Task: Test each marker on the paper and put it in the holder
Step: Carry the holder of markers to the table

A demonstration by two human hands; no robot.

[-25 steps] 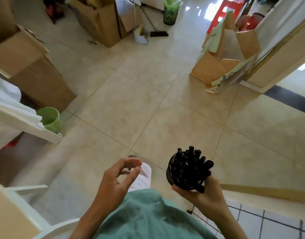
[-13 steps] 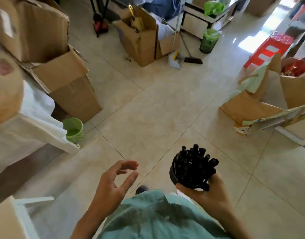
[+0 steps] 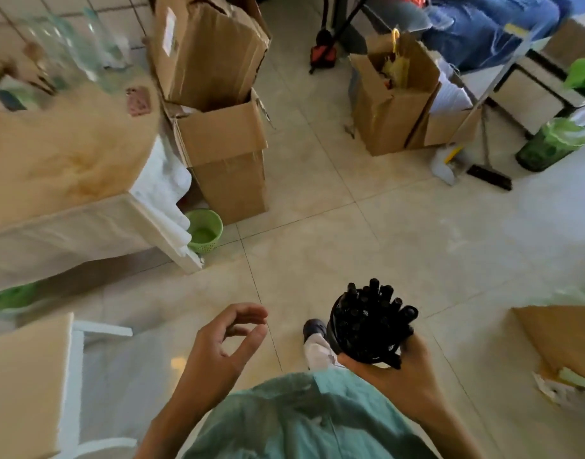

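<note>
Markers (image 3: 372,314) crammed in black holder (image 3: 337,329), mostly hidden, right hand (image 3: 395,369) gripping; left hand (image 3: 218,346) empty, loosely curled

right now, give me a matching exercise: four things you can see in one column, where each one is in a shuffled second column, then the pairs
Things:
1. black markers
2. small green basket
3. broom
4. left hand

Places or states:
A. lying on the floor by the dark green bin
B. on the floor under the table corner
C. fingers loosely curled, holding nothing
D. bundled in a black holder gripped by the right hand

Pairs: 1-D, 2-B, 3-A, 4-C
</note>
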